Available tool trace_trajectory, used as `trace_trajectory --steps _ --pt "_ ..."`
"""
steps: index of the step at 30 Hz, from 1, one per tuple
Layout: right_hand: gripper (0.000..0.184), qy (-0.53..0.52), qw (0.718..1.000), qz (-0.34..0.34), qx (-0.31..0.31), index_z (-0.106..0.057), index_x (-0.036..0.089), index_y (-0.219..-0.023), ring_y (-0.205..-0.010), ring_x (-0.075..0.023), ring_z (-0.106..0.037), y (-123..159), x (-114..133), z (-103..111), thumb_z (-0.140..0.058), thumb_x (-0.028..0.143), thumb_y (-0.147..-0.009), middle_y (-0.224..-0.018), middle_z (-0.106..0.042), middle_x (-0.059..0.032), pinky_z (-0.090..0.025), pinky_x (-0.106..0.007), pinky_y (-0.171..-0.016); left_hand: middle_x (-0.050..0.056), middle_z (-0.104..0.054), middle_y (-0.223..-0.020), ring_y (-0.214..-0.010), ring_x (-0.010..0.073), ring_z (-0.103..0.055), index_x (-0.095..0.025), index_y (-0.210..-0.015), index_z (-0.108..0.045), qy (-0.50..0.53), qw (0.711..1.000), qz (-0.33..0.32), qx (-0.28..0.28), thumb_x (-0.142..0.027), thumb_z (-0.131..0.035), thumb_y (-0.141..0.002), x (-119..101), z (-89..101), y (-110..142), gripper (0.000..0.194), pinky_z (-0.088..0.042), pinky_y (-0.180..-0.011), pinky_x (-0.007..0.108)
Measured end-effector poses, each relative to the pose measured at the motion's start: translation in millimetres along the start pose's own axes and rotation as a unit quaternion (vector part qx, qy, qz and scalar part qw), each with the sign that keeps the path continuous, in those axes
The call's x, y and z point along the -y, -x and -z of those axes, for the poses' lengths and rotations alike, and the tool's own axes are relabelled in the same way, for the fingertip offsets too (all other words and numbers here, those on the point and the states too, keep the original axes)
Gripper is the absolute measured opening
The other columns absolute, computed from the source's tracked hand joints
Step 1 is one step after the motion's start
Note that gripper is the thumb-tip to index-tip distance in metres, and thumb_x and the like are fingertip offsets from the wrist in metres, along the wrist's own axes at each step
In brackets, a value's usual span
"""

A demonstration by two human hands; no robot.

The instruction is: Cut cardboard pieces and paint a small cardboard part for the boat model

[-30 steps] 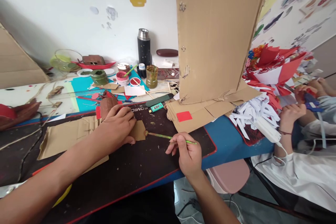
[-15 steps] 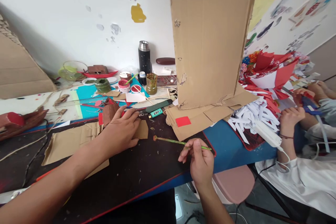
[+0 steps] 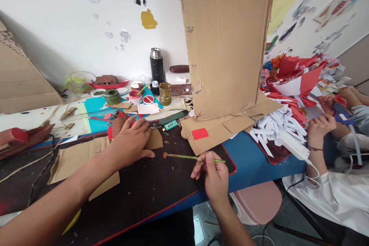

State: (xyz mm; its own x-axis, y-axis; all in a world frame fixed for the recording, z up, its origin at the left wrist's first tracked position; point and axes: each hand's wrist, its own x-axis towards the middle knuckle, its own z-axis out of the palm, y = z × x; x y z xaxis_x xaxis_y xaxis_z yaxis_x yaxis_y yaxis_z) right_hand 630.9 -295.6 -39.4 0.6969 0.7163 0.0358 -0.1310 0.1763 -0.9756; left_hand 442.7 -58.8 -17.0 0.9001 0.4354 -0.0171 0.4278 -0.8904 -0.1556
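Observation:
My right hand pinches a thin green paintbrush, its brown-stained tip pointing left above the dark mat. My left hand lies with fingers stretched and thumb apart over a reddish-brown painted model piece; the fingers partly cover it, so their contact is hard to see. A small cardboard piece shows beneath this hand. Left of it lies a larger cardboard sheet. Behind stand a pink-red paint jar, a green paint jar and a stained glass jar.
A tall cardboard panel stands on flat cardboard. A black flask and a red model boat are by the wall. White paper strips pile up at right, near another person's hand. A turquoise cutter lies behind the brush.
The brush and my right hand have shifted slightly left, towards my left hand. My left hand stays over the brown piece, its thumb a little more stretched. The view has moved slightly.

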Motion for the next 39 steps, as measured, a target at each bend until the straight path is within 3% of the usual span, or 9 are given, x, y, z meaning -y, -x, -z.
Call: trace_trajectory --steps 4,8,12,14,19,26,35,39 --pt "0.060 -0.003 1.000 -0.002 -0.003 -0.069 0.019 -0.083 -0.043 -0.0169 -0.070 -0.2 0.2 0.4 -0.069 0.076 -0.103 -0.053 -0.069 -0.0012 -0.048 -0.020 -0.042 0.026 -0.069 -0.157 -0.157 0.0502 -0.048 -0.008 -0.145 -0.076 -0.010 1.000 -0.007 0.024 -0.073 -0.089 -0.082 2.9 0.8 -0.8 0.091 -0.026 -0.134 0.066" --pt "0.060 0.000 1.000 -0.007 -0.004 -0.069 0.020 -0.083 -0.043 -0.0176 -0.070 -0.5 1.7 0.7 -0.069 0.077 -0.102 -0.054 -0.069 -0.0014 -0.048 -0.021 -0.041 0.023 -0.070 -0.157 -0.157 0.0490 -0.049 -0.015 -0.134 -0.082 -0.001 1.000 -0.021 0.011 -0.073 -0.081 -0.090 3.5 -0.7 -2.0 0.073 -0.030 -0.132 0.067" --pt "0.061 -0.004 1.000 -0.009 -0.002 -0.068 0.020 -0.083 -0.043 -0.0173 -0.070 -0.6 2.0 -0.2 -0.069 0.077 -0.102 -0.055 -0.069 -0.0011 -0.048 -0.021 -0.042 0.019 -0.074 -0.152 -0.152 0.0435 -0.055 -0.018 -0.131 -0.084 0.002 0.999 -0.025 -0.031 -0.052 -0.061 -0.109 7.3 2.1 -2.4 0.046 -0.038 -0.127 0.061" --pt "0.061 -0.007 1.000 -0.009 0.000 -0.068 0.020 -0.083 -0.042 -0.0171 -0.069 -0.9 1.9 -0.6 -0.069 0.078 -0.102 -0.054 -0.069 -0.0008 -0.048 -0.021 -0.041 0.016 -0.075 -0.151 -0.150 0.0390 -0.057 -0.022 -0.138 -0.081 0.005 0.998 -0.037 -0.044 -0.033 -0.058 -0.108 11.8 7.7 -2.7 0.039 -0.041 -0.125 0.056" --pt "0.058 -0.021 1.000 -0.009 -0.002 -0.068 0.020 -0.083 -0.043 -0.0170 -0.070 -1.6 2.6 -1.6 -0.074 0.074 -0.100 -0.053 -0.069 0.0000 -0.048 -0.020 -0.041 0.012 -0.067 -0.162 -0.156 0.0398 -0.050 -0.025 -0.159 -0.065 -0.008 0.996 -0.082 0.034 -0.011 -0.074 -0.080 21.1 24.4 -6.9 0.081 -0.037 -0.129 0.055" --pt "0.059 -0.030 0.999 -0.018 -0.003 -0.068 0.019 -0.083 -0.042 -0.0169 -0.069 0.2 2.7 -2.3 -0.074 0.075 -0.099 -0.052 -0.069 -0.0005 -0.047 -0.020 -0.041 0.015 -0.070 -0.156 -0.149 0.0380 -0.056 -0.026 -0.155 -0.069 -0.017 0.992 -0.111 0.065 -0.012 -0.070 -0.086 14.7 20.4 -18.7 0.070 -0.037 -0.128 0.054" --pt "0.058 -0.021 1.000 -0.021 0.001 -0.068 0.020 -0.083 -0.041 -0.0162 -0.067 -2.4 -1.7 -2.6 -0.071 0.075 -0.102 -0.054 -0.069 -0.0005 -0.047 -0.021 -0.041 0.017 -0.073 -0.151 -0.145 0.0376 -0.059 -0.020 -0.137 -0.077 -0.030 0.992 -0.115 0.042 -0.011 -0.061 -0.092 15.4 14.0 -24.6 0.049 -0.040 -0.125 0.053" --pt "0.057 -0.008 1.000 -0.012 0.011 -0.069 0.020 -0.084 -0.041 -0.0160 -0.066 -3.9 -1.8 -8.8 -0.068 0.074 -0.104 -0.054 -0.069 -0.0004 -0.047 -0.022 -0.041 0.017 -0.075 -0.146 -0.145 0.0381 -0.059 -0.021 -0.130 -0.079 -0.014 0.994 -0.101 0.027 -0.019 -0.078 -0.086 21.4 9.8 -20.8 0.045 -0.037 -0.127 0.050"
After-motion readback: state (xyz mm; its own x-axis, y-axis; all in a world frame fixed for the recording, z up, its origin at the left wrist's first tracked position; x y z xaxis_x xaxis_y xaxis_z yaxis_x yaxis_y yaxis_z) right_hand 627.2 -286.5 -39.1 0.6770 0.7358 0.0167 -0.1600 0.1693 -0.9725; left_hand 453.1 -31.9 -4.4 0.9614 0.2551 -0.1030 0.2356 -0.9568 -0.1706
